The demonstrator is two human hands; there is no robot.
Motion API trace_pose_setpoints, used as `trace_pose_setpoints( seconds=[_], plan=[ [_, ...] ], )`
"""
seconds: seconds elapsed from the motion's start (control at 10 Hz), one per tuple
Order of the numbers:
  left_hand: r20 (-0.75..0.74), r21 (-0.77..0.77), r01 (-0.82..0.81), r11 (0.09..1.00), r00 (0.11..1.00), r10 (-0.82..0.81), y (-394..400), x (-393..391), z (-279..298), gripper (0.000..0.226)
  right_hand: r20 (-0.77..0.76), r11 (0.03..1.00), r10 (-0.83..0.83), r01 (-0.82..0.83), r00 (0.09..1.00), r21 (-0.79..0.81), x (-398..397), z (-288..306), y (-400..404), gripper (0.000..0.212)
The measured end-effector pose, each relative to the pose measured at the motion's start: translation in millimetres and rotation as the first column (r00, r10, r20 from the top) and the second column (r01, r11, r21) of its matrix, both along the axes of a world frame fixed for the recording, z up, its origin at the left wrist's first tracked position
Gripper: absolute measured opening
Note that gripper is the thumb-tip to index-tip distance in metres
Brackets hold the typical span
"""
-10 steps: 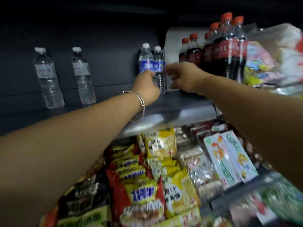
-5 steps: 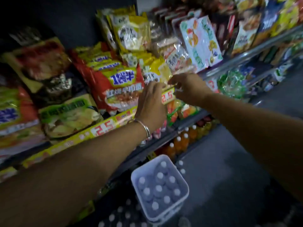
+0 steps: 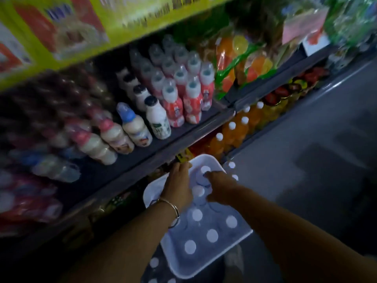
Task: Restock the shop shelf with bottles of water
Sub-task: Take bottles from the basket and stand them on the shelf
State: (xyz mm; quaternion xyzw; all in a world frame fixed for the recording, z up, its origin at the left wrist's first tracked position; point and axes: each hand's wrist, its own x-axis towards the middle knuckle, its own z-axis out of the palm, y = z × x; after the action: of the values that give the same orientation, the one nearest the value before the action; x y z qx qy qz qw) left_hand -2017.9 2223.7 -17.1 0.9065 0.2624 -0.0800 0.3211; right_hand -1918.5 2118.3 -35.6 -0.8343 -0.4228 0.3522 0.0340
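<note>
A white plastic basket stands on the floor below the shelves, packed with several white-capped water bottles. Both my hands are down inside its far end. My left hand, with a bangle on the wrist, lies over the bottles near the basket's left wall, fingers stretched toward the far rim. My right hand bends its fingers over the top of a bottle at the far end; blur hides whether it grips the bottle.
More water bottles stand on the floor beside the basket. A dark shelf to the left carries milk drink bottles. Orange drink bottles fill the lowest shelf. Grey aisle floor lies to the right.
My view swung down from the top shelf past the snack shelves to the floor. Both hands left the shelved water bottles and dropped into the basket.
</note>
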Motion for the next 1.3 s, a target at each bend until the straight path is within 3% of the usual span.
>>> trace_pose_setpoints(
  seconds=[0.2,0.3,0.4,0.7,0.8,0.9,1.0,1.1,1.2,1.3],
  plan=[
    [-0.15,-0.05,-0.025,0.998,0.988,0.017,11.0,-1.7,-76.0,0.05,-0.027,0.973,0.175,-0.177,0.984,-0.15,-1.6,-76.2,30.1,0.071],
    [-0.176,-0.082,-0.073,0.994,0.983,0.058,14.6,-0.7,-94.8,0.048,0.063,0.958,0.251,-0.238,0.966,-0.158,-2.0,-89.4,41.7,0.074],
    [-0.219,-0.095,-0.046,0.994,0.975,0.024,20.6,-3.0,-103.3,0.042,0.069,0.944,0.305,-0.292,0.95,-0.151,-3.2,-94.2,49.0,0.057],
    [-0.268,-0.059,-0.074,0.996,0.962,0.056,27.9,-7.9,-85.3,0.043,0.063,0.959,0.274,-0.268,0.96,-0.089,-2.1,-55.8,49.1,0.048],
    [-0.23,-0.024,-0.094,0.995,0.97,0.085,26.2,-8.5,-62.6,0.046,0.069,0.964,0.264,-0.265,0.962,0.001,-0.3,-15.9,56.9,0.047],
    [-0.293,-0.086,-0.18,0.98,0.945,0.148,22.4,-3.7,-12.7,0.051,0.09,0.955,0.281,-0.288,0.955,0.074,1.2,33.6,58.0,0.047],
    [-0.189,-0.085,-0.143,0.986,0.974,0.125,26.8,-9.9,27.0,0.037,0.065,0.959,0.252,-0.258,0.966,0.119,4.8,88.6,50.3,0.05],
    [-0.152,-0.149,-0.058,0.987,0.988,0.035,31.9,-19.8,74.8,0.066,0.077,0.944,0.295,-0.303,0.952,0.129,7.8,154.8,44.6,0.051],
    [-0.051,-0.326,-0.006,0.946,0.999,-0.012,32.2,-25.9,127.5,0.084,0.101,0.921,0.353,-0.365,0.93,0.139,8.8,239.3,38.9,0.032],
    [0.018,-0.479,0.047,0.876,0.999,-0.044,20.1,-29.4,219.7,0.065,0.117,0.911,0.343,-0.361,0.932,0.2,9.9,340.1,28.4,0.01]
  ],
)
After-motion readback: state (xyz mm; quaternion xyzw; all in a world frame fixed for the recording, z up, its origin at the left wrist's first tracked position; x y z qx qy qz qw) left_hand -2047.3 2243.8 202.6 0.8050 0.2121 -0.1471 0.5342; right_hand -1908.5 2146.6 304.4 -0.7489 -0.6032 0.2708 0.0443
